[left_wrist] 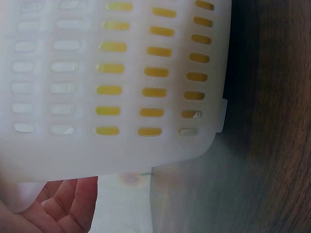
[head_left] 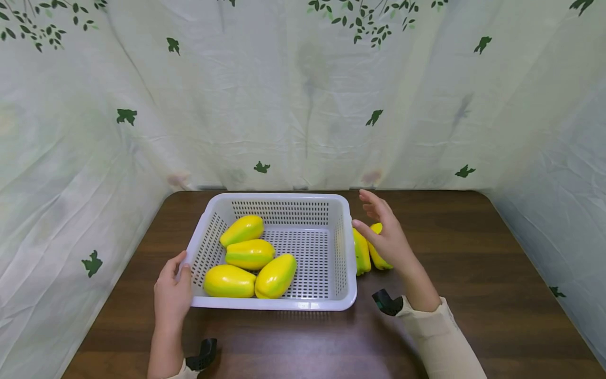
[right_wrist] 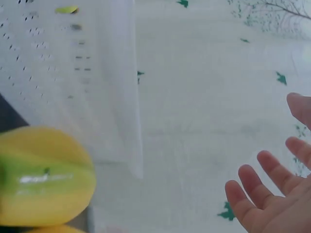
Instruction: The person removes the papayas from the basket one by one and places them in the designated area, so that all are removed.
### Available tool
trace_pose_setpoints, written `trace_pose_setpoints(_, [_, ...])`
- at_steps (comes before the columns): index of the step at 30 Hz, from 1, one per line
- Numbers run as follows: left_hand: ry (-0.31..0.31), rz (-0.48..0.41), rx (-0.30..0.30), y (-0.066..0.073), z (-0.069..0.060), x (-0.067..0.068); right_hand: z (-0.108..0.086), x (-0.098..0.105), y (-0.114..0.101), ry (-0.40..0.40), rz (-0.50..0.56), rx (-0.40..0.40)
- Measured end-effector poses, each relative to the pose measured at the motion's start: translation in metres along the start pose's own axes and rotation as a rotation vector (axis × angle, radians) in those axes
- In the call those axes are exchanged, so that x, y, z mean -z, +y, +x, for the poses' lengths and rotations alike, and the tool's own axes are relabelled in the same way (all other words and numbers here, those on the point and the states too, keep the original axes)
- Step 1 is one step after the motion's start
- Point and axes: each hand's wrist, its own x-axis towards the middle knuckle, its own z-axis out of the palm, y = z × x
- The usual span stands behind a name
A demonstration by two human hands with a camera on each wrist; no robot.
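I have a pale curtain (head_left: pixel 284 105) across the back and down both sides of my head view, and in front of it a dark brown wooden table (head_left: pixel 473 273). On the table, left of centre, I see the white basket (head_left: pixel 265 303), its walls and floor pierced with slots. From the right a cream sleeve (head_left: pixel 442 337) reaches in. My left hand (head_left: pixel 172 287) is at the basket's left side toward the near corner, its thumb and fingers closed on the rim; the left wrist view shows fingers bent in behind the lip. My right hand (head_left: pixel 385 234) is wide open at the other side, fingers spread and holding nothing, its thumb tip near the right rim; I cannot tell whether it touches. Four yellow fruits (head_left: pixel 250 254) lie in the left half of the basket, close together, one of them angled toward the middle. Two outer fruits (head_left: pixel 362 252), yellow as well, lie side by side on the table just outside the right wall, partly hidden by my right hand. A black wrist piece (head_left: pixel 388 302) shows at the sleeve's cuff, and small green leaf prints (head_left: pixel 126 116) dot the curtain.
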Motion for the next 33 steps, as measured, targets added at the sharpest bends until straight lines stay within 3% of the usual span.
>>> trace_pose_setpoints(6, [0.028,0.031,-0.009,-0.005,0.003,-0.003,0.010,-0.012,-0.040,-0.077,-0.005,0.038])
trace_pose_setpoints(12, [0.031,0.020,-0.030,-0.014,0.005,-0.005,0.023,-0.028,-0.052,-0.131,-0.020,0.049])
trace_pose_setpoints(17, [0.030,0.010,-0.041,-0.041,0.019,-0.010,0.032,-0.043,-0.056,-0.195,-0.008,0.057])
trace_pose_setpoints(23, [0.058,0.070,-0.071,-0.089,0.044,-0.022,0.041,-0.056,-0.055,-0.340,0.019,0.002])
trace_pose_setpoints(25, [0.046,0.047,-0.084,-0.089,0.044,-0.021,0.044,-0.059,-0.055,-0.385,0.027,-0.015])
trace_pose_setpoints(26, [0.038,0.034,-0.077,-0.077,0.039,-0.018,0.046,-0.061,-0.054,-0.405,0.025,-0.019])
trace_pose_setpoints(27, [0.053,0.052,-0.073,-0.081,0.040,-0.020,0.047,-0.062,-0.053,-0.424,0.021,-0.027])
trace_pose_setpoints(30, [0.043,0.038,-0.057,-0.072,0.036,-0.017,0.054,-0.072,-0.035,-0.482,0.036,-0.052])
trace_pose_setpoints(32, [0.043,0.042,-0.057,-0.074,0.037,-0.018,0.059,-0.080,-0.021,-0.526,0.068,-0.065])
trace_pose_setpoints(33, [0.053,0.057,-0.066,-0.088,0.044,-0.021,0.061,-0.084,-0.014,-0.550,0.080,-0.072])
